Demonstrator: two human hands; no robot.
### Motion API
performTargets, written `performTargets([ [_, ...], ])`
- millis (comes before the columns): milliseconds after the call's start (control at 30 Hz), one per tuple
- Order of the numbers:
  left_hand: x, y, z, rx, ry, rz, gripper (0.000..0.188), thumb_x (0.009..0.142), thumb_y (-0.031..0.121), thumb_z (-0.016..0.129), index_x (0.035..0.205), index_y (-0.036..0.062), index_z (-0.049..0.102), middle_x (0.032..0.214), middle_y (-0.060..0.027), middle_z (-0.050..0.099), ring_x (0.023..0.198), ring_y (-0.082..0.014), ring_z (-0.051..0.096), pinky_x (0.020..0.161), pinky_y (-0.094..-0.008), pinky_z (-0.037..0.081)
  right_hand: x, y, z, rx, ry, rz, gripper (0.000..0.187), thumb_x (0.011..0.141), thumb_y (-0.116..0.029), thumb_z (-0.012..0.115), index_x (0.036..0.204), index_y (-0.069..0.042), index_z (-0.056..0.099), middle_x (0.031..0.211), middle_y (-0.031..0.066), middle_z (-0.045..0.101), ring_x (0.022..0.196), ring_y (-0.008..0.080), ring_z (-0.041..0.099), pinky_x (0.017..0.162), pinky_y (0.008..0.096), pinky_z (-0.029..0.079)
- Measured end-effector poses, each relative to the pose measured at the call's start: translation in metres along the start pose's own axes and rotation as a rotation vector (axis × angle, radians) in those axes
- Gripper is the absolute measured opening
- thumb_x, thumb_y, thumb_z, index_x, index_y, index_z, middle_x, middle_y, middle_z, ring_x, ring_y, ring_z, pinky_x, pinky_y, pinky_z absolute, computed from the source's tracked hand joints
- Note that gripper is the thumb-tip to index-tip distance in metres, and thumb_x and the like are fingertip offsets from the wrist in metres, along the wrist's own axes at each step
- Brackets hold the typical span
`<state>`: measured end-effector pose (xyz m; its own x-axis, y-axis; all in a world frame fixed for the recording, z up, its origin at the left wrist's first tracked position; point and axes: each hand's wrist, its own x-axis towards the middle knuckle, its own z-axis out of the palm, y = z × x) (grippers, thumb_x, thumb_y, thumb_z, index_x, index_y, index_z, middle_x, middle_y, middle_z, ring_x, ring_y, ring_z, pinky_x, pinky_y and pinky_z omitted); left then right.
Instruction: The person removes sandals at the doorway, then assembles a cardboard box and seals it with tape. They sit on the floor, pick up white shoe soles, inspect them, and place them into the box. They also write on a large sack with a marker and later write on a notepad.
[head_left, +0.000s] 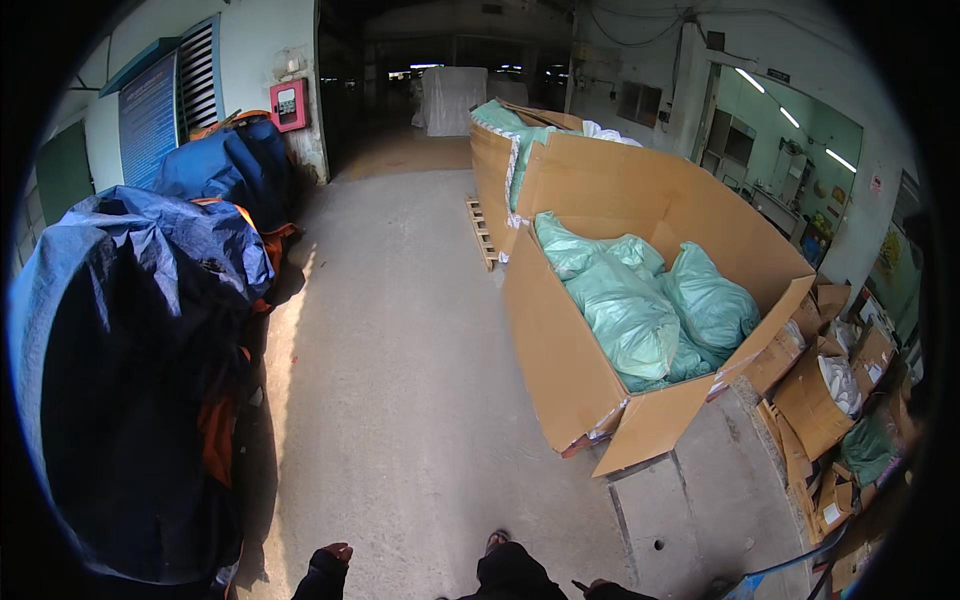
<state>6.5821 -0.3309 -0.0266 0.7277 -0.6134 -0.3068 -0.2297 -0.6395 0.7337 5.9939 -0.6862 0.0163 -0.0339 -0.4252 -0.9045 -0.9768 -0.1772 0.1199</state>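
Low in the view, my left hand (338, 551) hangs beside my body at the end of a dark sleeve. It is small and partly shaded, so its grip is unclear. My right hand (598, 584) shows at the bottom edge, its fingers closed, with a thin dark thing (579, 585) poking out to the left; its kind cannot be made out. Neither hand touches anything around it. Ahead to the right stands a large open cardboard box (565, 350), nearest to my right hand, holding several full pale green sacks (625, 315). One foot (497, 539) shows on the concrete.
A second big carton (490, 165) with green sacks stands behind, by a wooden pallet (481, 235). Blue tarpaulins (190, 240) cover bulky piles at left. Broken cartons (815, 405) lie at right. A concrete lane (390, 330) runs toward a dark hall with a wrapped stack (453, 102).
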Motion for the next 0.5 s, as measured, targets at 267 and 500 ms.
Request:
performTargets([
  [267,0.336,0.197,-0.007,-0.088,-0.159,-0.255,0.02,0.085,0.024,0.067,0.092,0.0046,0.067,0.074,-0.0059,0.065,0.061,-0.0159,0.06,0.058,-0.0317,0.052,0.097,-0.125,-0.235,0.136,0.008,0.055,0.036,0.077,-0.033,0.06,0.101,-0.008,0.071,0.093,0.0174,0.069,0.091,0.0339,0.067,0.083,0.0438,0.052],
  [500,0.503,0.494,-0.009,-0.666,-0.308,0.072,0.03,0.093,0.023,0.06,0.112,-0.0001,0.064,0.088,-0.0091,0.069,0.072,-0.0148,0.064,0.068,-0.0286,0.052,0.106,-0.486,-0.724,0.298,0.607,-0.614,0.031,0.077,-0.036,0.068,0.083,-0.006,0.069,0.072,0.0111,0.067,0.067,0.0238,0.066,0.065,0.0361,0.051],
])
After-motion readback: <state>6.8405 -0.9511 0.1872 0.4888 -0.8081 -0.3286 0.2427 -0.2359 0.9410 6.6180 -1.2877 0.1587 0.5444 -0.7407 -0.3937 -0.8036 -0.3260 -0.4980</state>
